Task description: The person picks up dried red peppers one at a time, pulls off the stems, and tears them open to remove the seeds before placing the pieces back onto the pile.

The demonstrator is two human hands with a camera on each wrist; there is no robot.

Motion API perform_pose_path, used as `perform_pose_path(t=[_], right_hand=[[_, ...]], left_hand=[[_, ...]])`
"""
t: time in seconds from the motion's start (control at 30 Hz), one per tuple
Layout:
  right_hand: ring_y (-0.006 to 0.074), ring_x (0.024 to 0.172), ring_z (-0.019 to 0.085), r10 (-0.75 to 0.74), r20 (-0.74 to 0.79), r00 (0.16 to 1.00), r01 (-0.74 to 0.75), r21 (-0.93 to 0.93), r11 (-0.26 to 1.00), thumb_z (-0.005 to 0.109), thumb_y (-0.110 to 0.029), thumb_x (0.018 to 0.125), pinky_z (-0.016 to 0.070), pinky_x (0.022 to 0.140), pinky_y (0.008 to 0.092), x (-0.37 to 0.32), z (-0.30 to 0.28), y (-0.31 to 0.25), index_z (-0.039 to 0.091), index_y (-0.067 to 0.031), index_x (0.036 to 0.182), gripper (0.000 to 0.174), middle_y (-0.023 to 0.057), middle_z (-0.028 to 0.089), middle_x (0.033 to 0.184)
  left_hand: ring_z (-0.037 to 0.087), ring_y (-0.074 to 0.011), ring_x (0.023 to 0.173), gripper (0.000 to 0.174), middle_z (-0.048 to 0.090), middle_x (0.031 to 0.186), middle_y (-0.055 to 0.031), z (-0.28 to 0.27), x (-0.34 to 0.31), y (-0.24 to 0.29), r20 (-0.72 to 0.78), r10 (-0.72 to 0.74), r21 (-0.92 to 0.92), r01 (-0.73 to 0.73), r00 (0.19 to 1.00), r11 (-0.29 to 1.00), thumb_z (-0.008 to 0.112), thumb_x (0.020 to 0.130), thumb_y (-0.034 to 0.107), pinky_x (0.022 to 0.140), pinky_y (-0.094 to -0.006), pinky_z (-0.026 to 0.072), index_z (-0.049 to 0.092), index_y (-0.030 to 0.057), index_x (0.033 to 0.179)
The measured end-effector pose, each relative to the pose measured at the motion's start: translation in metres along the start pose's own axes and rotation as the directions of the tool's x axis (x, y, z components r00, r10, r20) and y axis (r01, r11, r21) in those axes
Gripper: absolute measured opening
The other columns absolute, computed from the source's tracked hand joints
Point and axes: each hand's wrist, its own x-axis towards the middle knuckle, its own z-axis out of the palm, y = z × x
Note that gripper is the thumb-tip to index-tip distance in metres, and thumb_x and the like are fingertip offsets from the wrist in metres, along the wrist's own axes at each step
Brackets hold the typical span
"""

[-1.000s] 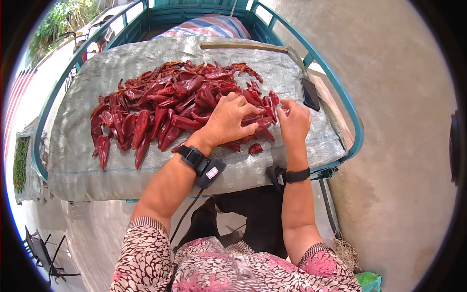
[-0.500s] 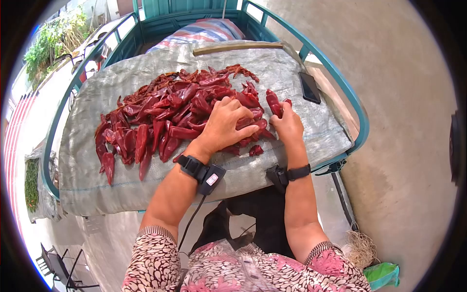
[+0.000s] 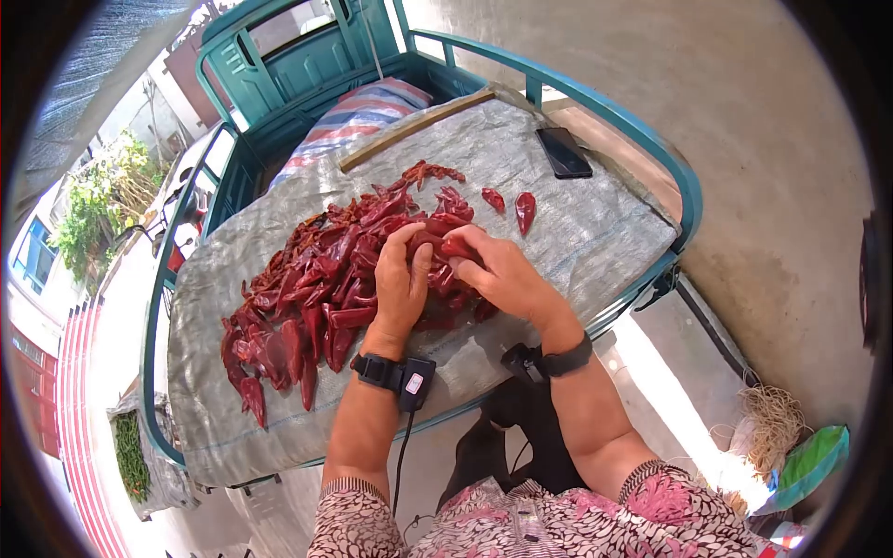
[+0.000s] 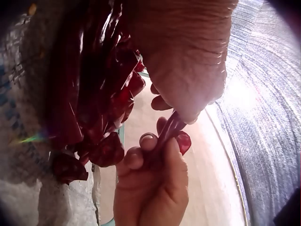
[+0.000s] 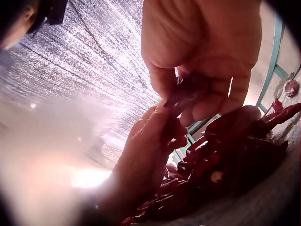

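A heap of dried red chili peppers point(image 3: 339, 265) lies on a grey woven sheet point(image 3: 595, 242). Over its near right side, my two hands meet at one dark red chili pepper point(image 4: 170, 129). My right hand point(image 3: 510, 282) holds it between curled fingers and thumb, as the left wrist view shows. At the pepper's other end, the fingertips of my left hand point(image 3: 400, 290) pinch it. In the right wrist view the same chili pepper point(image 5: 186, 94) shows between both hands, partly covered by the right fingers. Two single peppers point(image 3: 526, 213) lie apart, right of the heap.
The sheet covers the back of a teal cart bed with a side rail point(image 3: 595, 88). A black phone point(image 3: 564, 153) and a wooden strip point(image 3: 414, 130) lie on it. Behind is a striped bag point(image 3: 358, 121). A sack of green peppers point(image 3: 130, 456) stands at left.
My right hand has come left from beside the heap to meet my left hand at one pepper. Two peppers now lie separately near the phone. The head view has turned.
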Motion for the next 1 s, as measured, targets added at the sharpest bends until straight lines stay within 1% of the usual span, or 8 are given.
perform_pose_path(t=[0.13, 0.17, 0.27, 0.47, 0.67, 0.87, 0.97, 1.0], right_hand=[[0.0428, 0.100, 0.066, 0.095, -0.204, 0.974, -0.096, 0.005, 0.995, 0.060, -0.019, 0.094, 0.0511, 0.085, 0.0463, 0.001, -0.002, 0.002, 0.058, -0.0036, 0.121, 0.031, 0.0234, 0.069, 0.105], [0.0433, 0.100, 0.066, 0.134, -0.292, 0.947, -0.146, -0.019, 0.989, 0.060, -0.020, 0.095, 0.0516, 0.084, 0.0465, 0.003, -0.003, 0.004, 0.058, -0.0030, 0.122, 0.032, 0.0225, 0.070, 0.106], [0.0425, 0.099, 0.065, 0.258, -0.473, 0.842, -0.343, -0.103, 0.934, 0.060, -0.023, 0.096, 0.0499, 0.086, 0.0477, 0.008, -0.007, 0.026, 0.059, -0.0038, 0.122, 0.032, 0.0194, 0.071, 0.107], [0.0384, 0.100, 0.060, 0.015, -0.628, 0.778, -0.360, -0.426, 0.830, 0.063, -0.029, 0.096, 0.0441, 0.092, 0.0494, 0.010, -0.012, 0.057, 0.061, -0.0080, 0.120, 0.031, 0.0139, 0.070, 0.105], [0.0439, 0.098, 0.067, 0.190, -0.569, 0.800, -0.377, -0.231, 0.897, 0.059, -0.039, 0.099, 0.0504, 0.085, 0.0510, 0.010, -0.008, 0.026, 0.060, -0.0108, 0.124, 0.037, 0.0169, 0.073, 0.106], [0.0464, 0.097, 0.068, 0.271, -0.559, 0.784, -0.429, -0.171, 0.887, 0.059, -0.043, 0.099, 0.0528, 0.082, 0.0497, 0.013, -0.005, 0.030, 0.056, -0.0120, 0.132, 0.045, 0.0220, 0.072, 0.110], [0.0412, 0.109, 0.065, -0.003, -0.687, 0.726, -0.218, -0.234, 0.948, 0.065, -0.037, 0.096, 0.0494, 0.091, 0.0496, 0.019, -0.003, 0.053, 0.054, -0.0158, 0.136, 0.046, 0.0212, 0.071, 0.111], [0.0385, 0.113, 0.062, -0.081, -0.702, 0.708, -0.265, -0.370, 0.891, 0.067, -0.034, 0.095, 0.0465, 0.095, 0.0490, 0.021, -0.005, 0.054, 0.056, -0.0167, 0.133, 0.044, 0.0181, 0.071, 0.111]], left_hand=[[0.061, -0.0267, 0.082, 0.019, 0.067, 0.090, -0.0105, -0.002, 0.004, 0.001, -0.019, -0.045, 0.052, 0.046, 0.999, 0.998, 0.061, 0.101, 0.015, 0.076, -0.0374, 0.0493, 0.066, 0.0023, 0.115], [0.055, -0.0236, 0.073, 0.015, 0.062, 0.078, -0.0067, 0.002, 0.005, 0.001, -0.106, -0.023, 0.001, 0.023, 0.994, 1.000, 0.063, 0.099, 0.012, 0.072, -0.0363, 0.0458, 0.067, 0.0038, 0.110], [0.056, -0.0239, 0.074, 0.015, 0.062, 0.077, -0.0067, 0.000, 0.005, 0.001, -0.060, 0.032, 0.154, -0.023, 0.998, 0.988, 0.065, 0.095, 0.008, 0.074, -0.0351, 0.0458, 0.068, 0.0052, 0.109], [0.052, -0.0288, 0.112, 0.033, 0.061, 0.114, -0.0065, 0.005, 0.007, -0.005, 0.030, 0.132, 0.433, -0.131, 0.991, 0.892, 0.074, 0.080, 0.010, 0.100, -0.0430, 0.0378, 0.070, 0.0131, 0.113], [0.046, -0.0323, 0.130, 0.055, 0.054, 0.138, -0.0117, 0.006, 0.009, -0.004, 0.004, 0.133, 0.439, -0.121, 0.991, 0.890, 0.073, 0.082, 0.014, 0.113, -0.0458, 0.0305, 0.061, 0.0148, 0.135], [0.039, -0.0355, 0.138, 0.056, 0.048, 0.147, -0.0151, 0.007, 0.005, -0.010, 0.066, 0.058, 0.509, -0.084, 0.996, 0.857, 0.073, 0.087, 0.024, 0.116, -0.0485, 0.0264, 0.059, 0.0151, 0.140], [0.039, -0.0358, 0.138, 0.054, 0.046, 0.148, -0.0157, 0.007, 0.004, -0.013, 0.097, 0.042, 0.499, -0.085, 0.994, 0.862, 0.073, 0.087, 0.026, 0.116, -0.0492, 0.0262, 0.060, 0.0155, 0.138], [0.039, -0.0360, 0.138, 0.053, 0.046, 0.149, -0.0158, 0.007, 0.004, -0.014, 0.080, 0.045, 0.488, -0.079, 0.996, 0.869, 0.073, 0.087, 0.027, 0.116, -0.0493, 0.0265, 0.061, 0.0155, 0.137]])
